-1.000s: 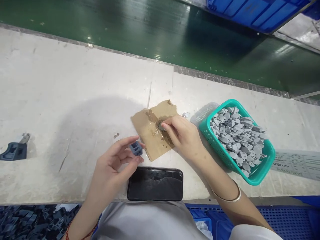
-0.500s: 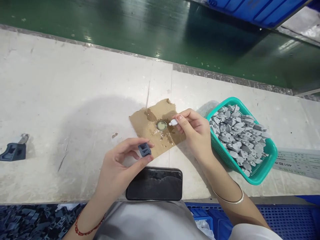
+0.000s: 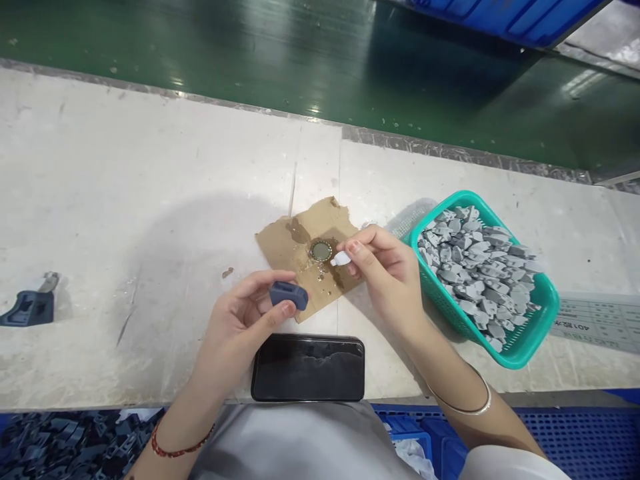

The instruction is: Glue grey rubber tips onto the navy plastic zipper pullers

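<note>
Between thumb and fingers, my left hand (image 3: 245, 317) grips a dark blue plastic part (image 3: 289, 295) with a slot in its upper face. My right hand (image 3: 387, 270) pinches a small light grey plastic piece (image 3: 341, 259), its narrow tip pointing left. That tip is just beside a small round cap (image 3: 321, 251) of liquid, which rests on a stained piece of brown cardboard (image 3: 280, 239). A short gap separates the two held parts. At my right, the green basket (image 3: 543, 320) is heaped with similar grey pieces (image 3: 475, 267).
A black phone (image 3: 309, 369) lies near the table's front edge. Far left is a dark blue part with a grey piece attached (image 3: 31, 303). Many dark parts (image 3: 65, 443) fill a container below the table. A green surface (image 3: 200, 50) runs along the back.
My left hand has turned the dark blue part so its long slotted side shows. My right hand has brought the grey piece slightly lower and to the left.
</note>
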A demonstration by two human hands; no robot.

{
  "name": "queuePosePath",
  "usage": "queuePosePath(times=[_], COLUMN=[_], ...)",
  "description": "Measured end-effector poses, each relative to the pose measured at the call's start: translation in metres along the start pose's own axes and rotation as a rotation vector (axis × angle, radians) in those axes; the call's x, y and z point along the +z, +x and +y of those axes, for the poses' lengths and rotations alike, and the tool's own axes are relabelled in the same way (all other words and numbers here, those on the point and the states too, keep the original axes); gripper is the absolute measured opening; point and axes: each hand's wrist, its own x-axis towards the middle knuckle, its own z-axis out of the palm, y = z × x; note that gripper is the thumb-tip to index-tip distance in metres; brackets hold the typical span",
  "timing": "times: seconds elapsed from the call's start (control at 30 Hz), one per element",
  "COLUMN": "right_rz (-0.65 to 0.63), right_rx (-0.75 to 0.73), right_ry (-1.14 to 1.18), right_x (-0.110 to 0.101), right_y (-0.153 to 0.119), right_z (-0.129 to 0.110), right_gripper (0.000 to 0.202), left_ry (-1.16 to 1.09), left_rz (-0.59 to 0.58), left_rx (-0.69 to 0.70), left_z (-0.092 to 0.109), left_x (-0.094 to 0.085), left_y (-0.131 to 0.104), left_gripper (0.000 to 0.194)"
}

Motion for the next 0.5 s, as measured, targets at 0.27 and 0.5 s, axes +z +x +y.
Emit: queuePosePath(times=[0.27,0.5], right_rz=[-0.098,-0.165], right_rx=[-0.060,-0.043], right_ry=[0.001,-0.044], right_x=[0.014,0.017], right_y=[-0.023,-0.025], right_z=[-0.011,-0.013], right_gripper=[0.015,0.018], left_ry=[-0.232,-0.145], left_rz=[0.016,-0.018], left_rx=[-0.055,0.071], left_z=[-0.004,-0.007], left_x=[0.000,0.001], left_y=[0.005,0.001], left_gripper=[0.021,0.015])
